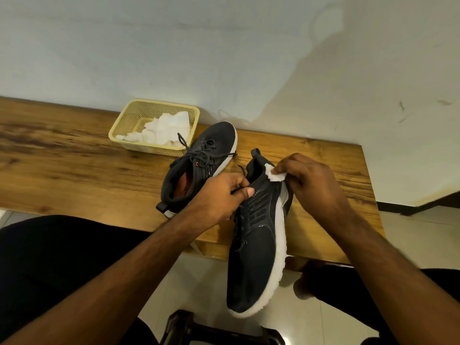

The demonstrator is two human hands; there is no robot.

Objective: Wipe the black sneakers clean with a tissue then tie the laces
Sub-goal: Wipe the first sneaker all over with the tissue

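My left hand (220,195) grips a black sneaker with a white sole (256,257) at its collar and tongue, holding it over the table's front edge with the toe pointing toward me. My right hand (313,180) pinches a small white tissue (273,173) and presses it against the sneaker's upper near the heel. The second black sneaker (201,165) lies on the wooden table (74,165) just behind, its laces loose and its orange insole showing.
A yellow perforated plastic basket (129,123) holding crumpled white tissues (164,130) stands at the back by the white wall. My legs in dark clothing are below the table edge. A dark stool (189,327) stands on the tiled floor underneath.
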